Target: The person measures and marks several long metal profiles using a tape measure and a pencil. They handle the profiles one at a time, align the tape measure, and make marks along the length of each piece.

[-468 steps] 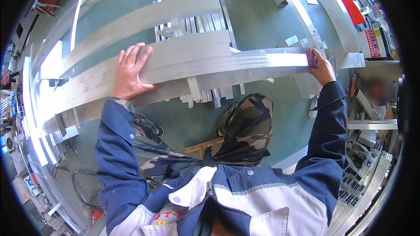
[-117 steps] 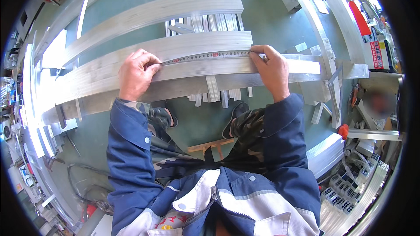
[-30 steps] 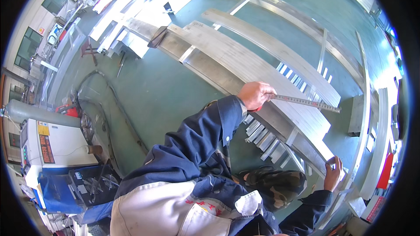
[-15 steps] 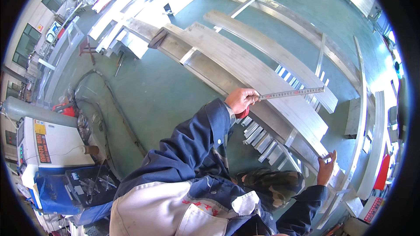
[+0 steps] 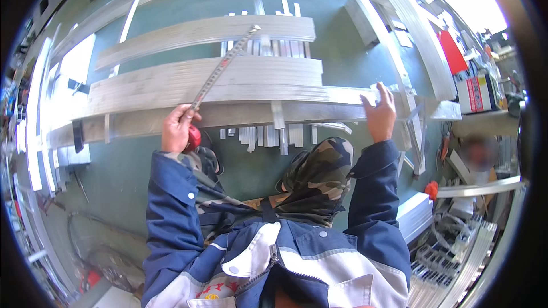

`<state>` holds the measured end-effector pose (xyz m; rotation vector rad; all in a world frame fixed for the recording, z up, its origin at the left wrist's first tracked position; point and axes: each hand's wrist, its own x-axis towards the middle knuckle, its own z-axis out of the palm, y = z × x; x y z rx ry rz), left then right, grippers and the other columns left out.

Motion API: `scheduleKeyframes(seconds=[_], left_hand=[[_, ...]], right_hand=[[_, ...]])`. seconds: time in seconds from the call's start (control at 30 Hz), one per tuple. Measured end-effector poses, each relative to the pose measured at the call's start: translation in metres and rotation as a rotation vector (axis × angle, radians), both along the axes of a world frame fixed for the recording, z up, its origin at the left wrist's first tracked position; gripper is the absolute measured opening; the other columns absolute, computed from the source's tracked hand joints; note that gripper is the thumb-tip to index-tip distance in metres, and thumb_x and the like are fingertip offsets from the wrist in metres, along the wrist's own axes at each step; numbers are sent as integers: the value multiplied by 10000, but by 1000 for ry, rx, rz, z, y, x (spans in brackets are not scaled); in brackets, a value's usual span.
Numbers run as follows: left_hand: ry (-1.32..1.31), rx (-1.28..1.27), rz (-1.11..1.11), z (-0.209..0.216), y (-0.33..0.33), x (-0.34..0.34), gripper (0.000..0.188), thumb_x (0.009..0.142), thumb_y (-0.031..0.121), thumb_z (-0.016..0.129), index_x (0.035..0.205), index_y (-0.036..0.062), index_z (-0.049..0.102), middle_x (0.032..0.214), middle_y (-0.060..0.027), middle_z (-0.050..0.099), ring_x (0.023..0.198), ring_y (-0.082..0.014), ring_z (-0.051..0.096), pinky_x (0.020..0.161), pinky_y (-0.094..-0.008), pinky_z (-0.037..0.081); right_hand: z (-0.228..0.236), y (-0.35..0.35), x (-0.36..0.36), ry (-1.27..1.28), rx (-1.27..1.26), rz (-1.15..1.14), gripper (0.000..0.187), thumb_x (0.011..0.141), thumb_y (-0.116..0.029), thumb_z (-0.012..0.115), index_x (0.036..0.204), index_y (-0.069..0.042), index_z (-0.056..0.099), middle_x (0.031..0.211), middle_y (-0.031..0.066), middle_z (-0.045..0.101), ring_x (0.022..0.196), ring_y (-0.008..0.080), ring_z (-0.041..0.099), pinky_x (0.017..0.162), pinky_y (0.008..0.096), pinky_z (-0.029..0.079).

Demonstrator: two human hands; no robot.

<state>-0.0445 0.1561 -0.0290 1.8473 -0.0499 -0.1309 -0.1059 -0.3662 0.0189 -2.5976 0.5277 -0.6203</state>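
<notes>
My left hand [image 5: 178, 128] is closed on a tape measure, whose red case [image 5: 193, 138] shows below the fingers. From that hand the steel tape blade [image 5: 221, 68] runs out up and to the right, over the stacked silvery flat metal profiles [image 5: 205, 77]. My right hand [image 5: 381, 115] is raised at the right end of a long narrow metal profile [image 5: 348, 94], thumb and fingers apart around its edge. Whether the fingertips touch the profile I cannot tell. Both hands are on the near side of the stack.
A long metal beam [image 5: 228, 115] supports the profiles. Beyond lies another profile stack [image 5: 171, 39]; short metal pieces [image 5: 262, 137] lie below. Long bars [image 5: 419, 40] and a red-and-white box [image 5: 478, 94] stand right. A hose [image 5: 71, 231] lies on the floor at lower left.
The view has swung to the right. The tape blade now points more steeply away from me, and my right hand's fingers have opened wider by the profile's end.
</notes>
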Motion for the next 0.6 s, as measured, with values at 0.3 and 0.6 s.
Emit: scheduleKeyframes(seconds=[0.3, 0.6], left_hand=[[-90, -6, 78, -3, 7, 1, 165, 1058, 193, 624, 1110, 70, 719, 915, 14, 718, 758, -22, 518, 685, -211, 439], [-126, 58, 147, -8, 15, 3, 167, 1065, 175, 605, 1104, 56, 715, 944, 15, 715, 772, -29, 526, 688, -211, 443]], right_hand=[[-37, -15, -14, -89, 409, -99, 305, 959, -241, 728, 1165, -16, 738, 934, 94, 757, 818, 132, 655, 763, 299, 528], [-47, -3, -10, -154, 569, -162, 246, 952, -178, 735, 1119, 3, 730, 865, 55, 724, 727, 114, 598, 690, 286, 506]])
